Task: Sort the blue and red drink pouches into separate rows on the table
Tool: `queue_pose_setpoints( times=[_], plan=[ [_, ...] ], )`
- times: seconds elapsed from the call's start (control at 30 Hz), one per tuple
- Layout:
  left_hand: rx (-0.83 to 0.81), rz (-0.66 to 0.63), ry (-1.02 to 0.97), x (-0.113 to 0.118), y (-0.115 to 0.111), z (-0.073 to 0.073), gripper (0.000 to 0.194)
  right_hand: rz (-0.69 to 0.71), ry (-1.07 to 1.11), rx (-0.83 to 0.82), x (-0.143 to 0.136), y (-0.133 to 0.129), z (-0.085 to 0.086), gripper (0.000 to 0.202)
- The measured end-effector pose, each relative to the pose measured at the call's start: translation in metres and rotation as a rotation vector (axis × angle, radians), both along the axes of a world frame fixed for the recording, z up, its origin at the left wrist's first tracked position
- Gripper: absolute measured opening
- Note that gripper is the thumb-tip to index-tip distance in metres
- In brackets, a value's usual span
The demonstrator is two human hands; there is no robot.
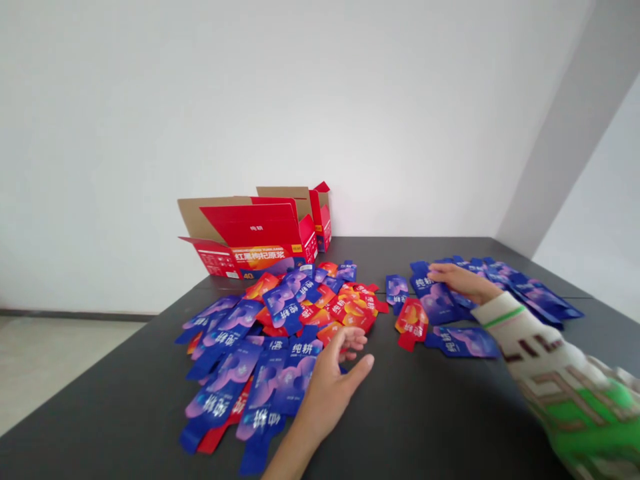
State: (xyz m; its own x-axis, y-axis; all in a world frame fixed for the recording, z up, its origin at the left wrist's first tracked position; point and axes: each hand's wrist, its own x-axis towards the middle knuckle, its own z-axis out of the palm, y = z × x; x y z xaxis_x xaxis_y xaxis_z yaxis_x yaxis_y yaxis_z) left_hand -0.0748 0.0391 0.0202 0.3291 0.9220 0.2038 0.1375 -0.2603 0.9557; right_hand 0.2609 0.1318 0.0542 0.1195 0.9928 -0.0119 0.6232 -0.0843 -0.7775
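Blue and red pouches lie in a large mixed pile (293,307) left of centre on the dark table. Over the pile's near right edge is my left hand (336,380), its thumb and fingers apart and nothing between them. Farther right, my right hand (463,281) pinches the top of a blue pouch (436,301). Behind and beside that hand spreads a group of blue pouches (535,293). A single red pouch (413,321) and a small blue pouch (397,287) lie just left of the held one, and another blue pouch (467,342) lies flat nearer to me.
An open red carton (265,233) with raised flaps stands behind the mixed pile, and a second open carton (323,213) is behind it. The black table (425,407) reaches toward a pale wall. Pale floor shows at the left.
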Motion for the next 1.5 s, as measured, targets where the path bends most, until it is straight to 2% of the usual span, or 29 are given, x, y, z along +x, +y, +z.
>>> queue_pose_setpoints(
  times=[0.07, 0.13, 0.27, 0.37, 0.43, 0.53, 0.6, 0.7, 0.83, 0.93, 1.07, 1.17, 1.33, 1.4, 1.5],
  plan=[
    [0.03, 0.023, 0.051, 0.0, 0.002, -0.003, 0.023, -0.077, -0.108, -0.083, 0.039, 0.017, -0.009, 0.01],
    [0.057, 0.052, 0.095, 0.0, 0.003, -0.005, 0.021, -0.115, -0.172, -0.131, 0.064, 0.028, -0.021, 0.012],
    [0.073, 0.13, 0.125, -0.001, 0.005, -0.005, 0.019, -0.153, -0.303, -0.157, 0.09, 0.041, -0.041, 0.027],
    [0.074, 0.182, 0.144, -0.003, 0.006, -0.004, 0.021, -0.149, -0.393, -0.113, 0.101, 0.049, -0.048, 0.034],
    [0.079, 0.187, 0.156, -0.003, 0.006, -0.005, 0.024, -0.117, -0.437, -0.092, 0.105, 0.053, -0.05, 0.033],
    [0.078, 0.174, 0.173, -0.002, 0.005, -0.005, 0.025, -0.032, -0.478, -0.052, 0.103, 0.059, -0.054, 0.021],
    [0.081, 0.174, 0.187, -0.001, 0.004, -0.006, 0.025, 0.037, -0.5, -0.011, 0.095, 0.064, -0.061, 0.013],
    [0.091, 0.178, 0.207, -0.001, 0.004, -0.006, 0.026, 0.097, -0.553, 0.028, 0.078, 0.077, -0.076, 0.016],
    [0.1, 0.166, 0.223, -0.003, 0.005, -0.008, 0.026, 0.065, -0.662, 0.037, 0.065, 0.094, -0.094, 0.016],
    [0.092, 0.151, 0.234, -0.003, 0.006, -0.008, 0.027, 0.016, -0.733, 0.041, 0.067, 0.099, -0.096, 0.016],
    [0.097, 0.151, 0.253, -0.003, 0.006, -0.007, 0.029, -0.065, -0.808, 0.066, 0.068, 0.089, -0.085, 0.019],
    [0.093, 0.161, 0.265, -0.003, 0.005, -0.006, 0.031, -0.088, -0.861, 0.128, 0.053, 0.068, -0.084, 0.034],
    [0.115, 0.163, 0.284, -0.005, 0.003, -0.006, 0.031, 0.083, -0.939, 0.204, 0.024, 0.026, -0.11, 0.042],
    [0.121, 0.161, 0.282, -0.005, 0.003, -0.007, 0.03, 0.077, -0.981, 0.219, 0.028, 0.019, -0.12, 0.044],
    [0.136, 0.167, 0.28, -0.006, 0.003, -0.008, 0.03, 0.032, -1.005, 0.233, 0.051, 0.021, -0.128, 0.045]
  ],
)
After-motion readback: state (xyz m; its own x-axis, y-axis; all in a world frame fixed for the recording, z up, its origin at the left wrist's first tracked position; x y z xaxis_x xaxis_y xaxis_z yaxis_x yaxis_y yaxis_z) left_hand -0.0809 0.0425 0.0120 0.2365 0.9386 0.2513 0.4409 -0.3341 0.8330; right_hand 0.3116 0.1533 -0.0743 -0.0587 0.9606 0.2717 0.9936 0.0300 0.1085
